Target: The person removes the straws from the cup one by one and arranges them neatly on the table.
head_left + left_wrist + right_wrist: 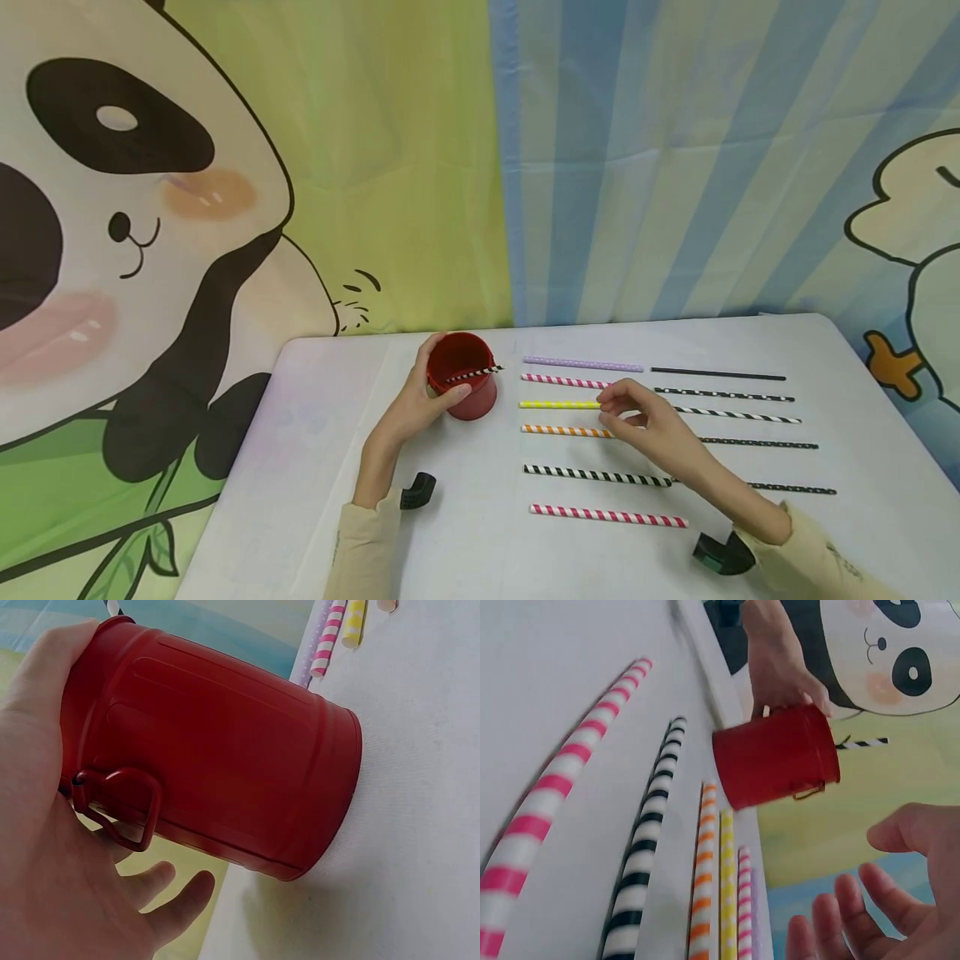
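A small red metal bucket [474, 402] with a wire handle [142, 817] on its side is gripped at the rim by my left hand [420, 404]. It leans a little, its mouth towards the head camera. One black-and-white striped paper straw [476, 373] lies in it, its end sticking out past the rim. My right hand [637, 417] hovers over the row of straws with nothing in it, fingers loosely bent and thumb apart. Nearest its fingertips in the head view are a yellow striped straw [555, 405] and an orange striped straw [562, 430].
On the white table [465, 533] lie a purple straw [581, 364], a pink striped straw [562, 380], a black-and-white striped straw [592, 475] and a red-and-white striped straw [607, 516]. Farther right is a column of several dark straws [720, 374]. A printed curtain [405, 167] hangs behind.
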Tool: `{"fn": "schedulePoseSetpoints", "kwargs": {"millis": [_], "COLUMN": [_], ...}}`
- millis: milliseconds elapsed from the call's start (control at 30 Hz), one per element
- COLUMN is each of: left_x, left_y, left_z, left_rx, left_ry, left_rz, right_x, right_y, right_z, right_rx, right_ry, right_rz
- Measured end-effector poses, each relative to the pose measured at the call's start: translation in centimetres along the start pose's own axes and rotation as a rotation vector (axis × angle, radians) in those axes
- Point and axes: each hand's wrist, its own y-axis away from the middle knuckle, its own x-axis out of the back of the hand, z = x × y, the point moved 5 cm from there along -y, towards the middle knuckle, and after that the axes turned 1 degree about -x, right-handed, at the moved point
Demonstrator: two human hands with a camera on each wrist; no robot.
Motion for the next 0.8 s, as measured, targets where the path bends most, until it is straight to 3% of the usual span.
{"fn": "schedulePoseSetpoints", "kwargs": {"millis": [200,333,633,800], "left_x": [-0.1,-0.1,-0.1,-0.1], "left_y": [0.8,0.9,0.8,0.7], "left_z": [2.3,2.5,2.4,2.4], "left_rx": [0.014,0.026,0.057,0.043], "left_ry": [0.007,0.005,-0.018,-0.01], "left_rz": [-0.005,-0.001,0.0,-0.001], "right_x": [-1.7,-2.9,-6.2,-7.8], "right_y": [-1.5,-2.4,-4.5,-5.6], "right_z": [-0.6,-1.3,-2.4,-3.0], "right_rx": [-0.031,-0.048,-0.231,-0.239], "right_ry": [-0.205,-0.325,-0.596,-0.627], "right_rz": [-0.017,-0.034,-0.072,-0.089]}}
